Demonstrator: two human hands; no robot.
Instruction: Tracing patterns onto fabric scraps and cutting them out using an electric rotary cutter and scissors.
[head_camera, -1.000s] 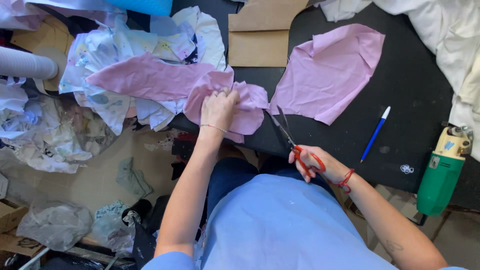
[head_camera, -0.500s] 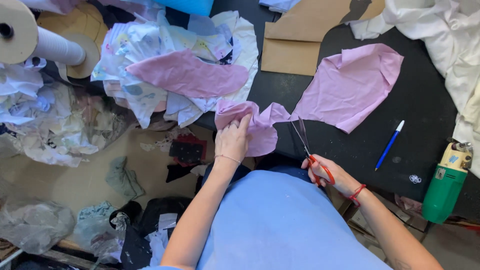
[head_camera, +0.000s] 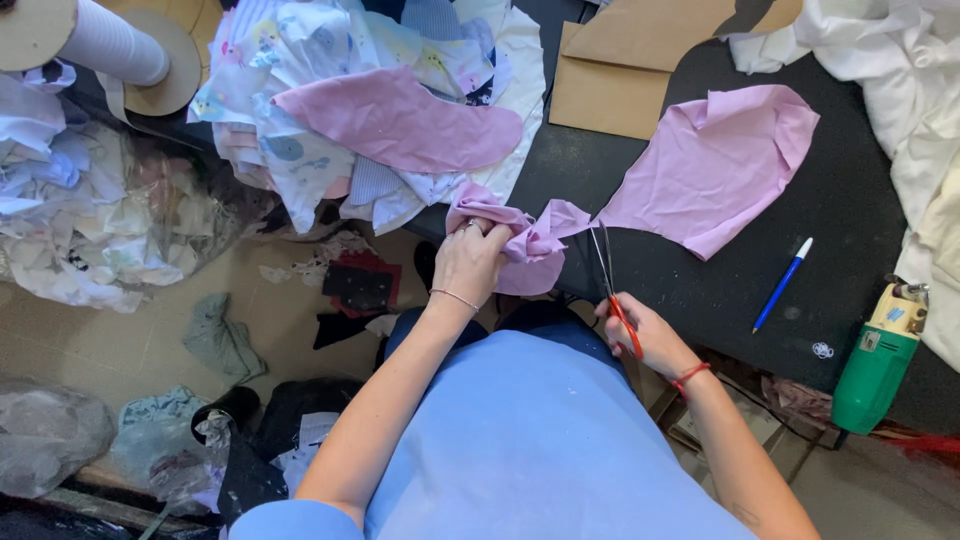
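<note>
black table (head_camera: 700, 290): left hand (head_camera: 468, 262) bunches pink fabric (head_camera: 530, 245), right hand (head_camera: 640, 335) grips scissors (head_camera: 608, 275).

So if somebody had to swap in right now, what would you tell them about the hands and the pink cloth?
Left hand: bunching the near end of the pink fabric piece at the edge of the black table.
Right hand: fingers in the red-handled scissors, blades pointing up at the cloth beside the bunched part.
The rest of the cloth lies flat on the table; a blue pen lies to its right.
Done: cloth gathered, scissors lined up.
Left: whether a cut has begun cannot be told.
</note>
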